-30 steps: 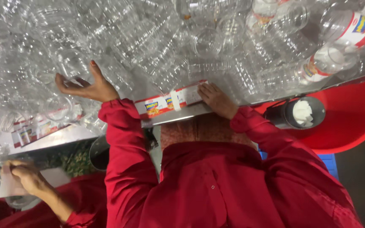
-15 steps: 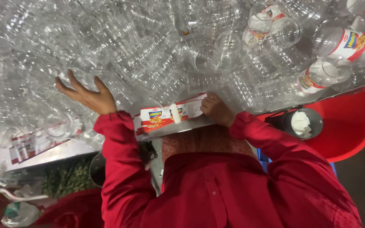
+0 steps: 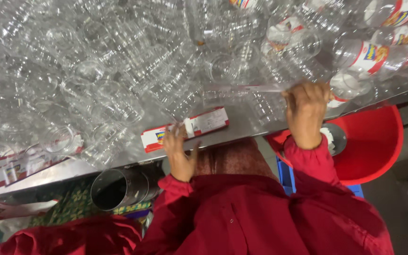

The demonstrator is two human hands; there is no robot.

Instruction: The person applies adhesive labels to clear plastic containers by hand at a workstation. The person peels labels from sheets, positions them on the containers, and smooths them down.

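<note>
The person's left hand lies at six o'clock on the steel surface, fingers loosely spread on a red-and-white label strip. The right hand, at three o'clock, has its fingers curled shut on a clear plastic bottle at the edge of the heap. A red tub sits beyond it.

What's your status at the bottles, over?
Left grip on red-white label strip. Right grip fisted among clear bottles. Pile crowds steel table.
</note>
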